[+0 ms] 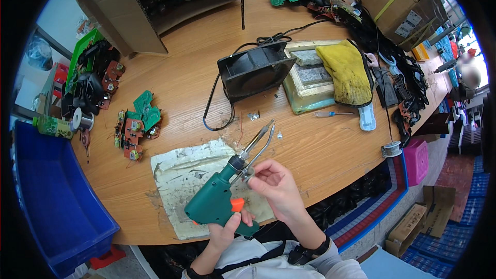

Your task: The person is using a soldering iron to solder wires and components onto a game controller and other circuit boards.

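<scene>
Where foremost, soldering gun (212,199) past mat (170,175)

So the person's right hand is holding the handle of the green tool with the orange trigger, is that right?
Not quite: the head view shows the left hand holding the handle of the green tool with the orange trigger.

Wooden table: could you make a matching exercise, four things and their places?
1. green soldering gun with orange trigger
2. soiled yellow fabric glove
3. square black fan
4. blue plastic bin

A. at the left edge of the wooden table
B. partly covering a pale-framed box
C. held by the left hand
D. just left of that box

Pairs: 1-C, 2-B, 3-D, 4-A
</scene>
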`<action>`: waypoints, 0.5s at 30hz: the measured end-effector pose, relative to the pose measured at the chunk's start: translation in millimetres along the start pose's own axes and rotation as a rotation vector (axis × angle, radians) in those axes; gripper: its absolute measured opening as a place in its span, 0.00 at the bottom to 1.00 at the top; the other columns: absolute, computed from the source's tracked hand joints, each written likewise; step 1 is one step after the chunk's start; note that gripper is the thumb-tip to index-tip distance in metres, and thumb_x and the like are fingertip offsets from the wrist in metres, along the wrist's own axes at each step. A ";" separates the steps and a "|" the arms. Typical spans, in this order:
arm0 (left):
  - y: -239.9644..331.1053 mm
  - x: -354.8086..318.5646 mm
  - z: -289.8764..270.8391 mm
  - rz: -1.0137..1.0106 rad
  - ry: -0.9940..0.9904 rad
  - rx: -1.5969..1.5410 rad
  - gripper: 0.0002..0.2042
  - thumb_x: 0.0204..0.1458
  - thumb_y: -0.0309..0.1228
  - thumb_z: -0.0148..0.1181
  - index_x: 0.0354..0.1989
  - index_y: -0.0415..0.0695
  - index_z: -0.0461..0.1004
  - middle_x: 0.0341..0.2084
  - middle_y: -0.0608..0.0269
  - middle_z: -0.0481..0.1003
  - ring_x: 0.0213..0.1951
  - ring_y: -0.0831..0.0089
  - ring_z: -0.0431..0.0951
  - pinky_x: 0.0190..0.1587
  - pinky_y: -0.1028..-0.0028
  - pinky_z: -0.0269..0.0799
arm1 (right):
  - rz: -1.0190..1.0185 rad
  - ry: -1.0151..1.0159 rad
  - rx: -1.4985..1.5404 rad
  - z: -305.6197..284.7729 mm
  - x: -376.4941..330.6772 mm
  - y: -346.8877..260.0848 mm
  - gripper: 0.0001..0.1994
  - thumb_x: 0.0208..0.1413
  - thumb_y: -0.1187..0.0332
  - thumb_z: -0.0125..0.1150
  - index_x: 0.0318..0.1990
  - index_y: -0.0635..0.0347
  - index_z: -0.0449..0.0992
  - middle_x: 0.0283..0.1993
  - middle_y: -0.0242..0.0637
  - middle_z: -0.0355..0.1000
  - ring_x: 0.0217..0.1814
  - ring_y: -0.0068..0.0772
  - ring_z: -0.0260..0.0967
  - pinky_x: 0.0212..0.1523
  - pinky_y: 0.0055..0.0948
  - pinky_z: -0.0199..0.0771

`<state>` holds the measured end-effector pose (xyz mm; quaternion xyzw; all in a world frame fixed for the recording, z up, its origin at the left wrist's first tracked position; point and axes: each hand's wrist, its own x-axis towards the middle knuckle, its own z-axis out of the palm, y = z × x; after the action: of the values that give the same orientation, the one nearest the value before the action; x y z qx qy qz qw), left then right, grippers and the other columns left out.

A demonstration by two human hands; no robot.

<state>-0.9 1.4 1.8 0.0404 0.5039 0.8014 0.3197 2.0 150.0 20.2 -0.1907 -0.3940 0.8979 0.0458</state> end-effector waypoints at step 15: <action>-3.4 -2.5 -2.7 -0.033 -0.029 -0.001 0.17 0.47 0.35 0.49 0.42 0.37 0.58 0.17 0.58 0.65 0.21 0.70 0.68 0.33 0.63 0.67 | -0.174 0.152 0.147 -17.1 19.0 -26.3 0.09 0.49 0.71 0.53 0.37 0.65 0.67 0.33 0.34 0.68 0.36 0.20 0.64 0.41 0.19 0.63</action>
<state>1.7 -1.1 -1.6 0.0436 0.4993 0.7956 0.3404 -10.9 184.3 22.9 -0.2194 -0.3375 0.9000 0.1672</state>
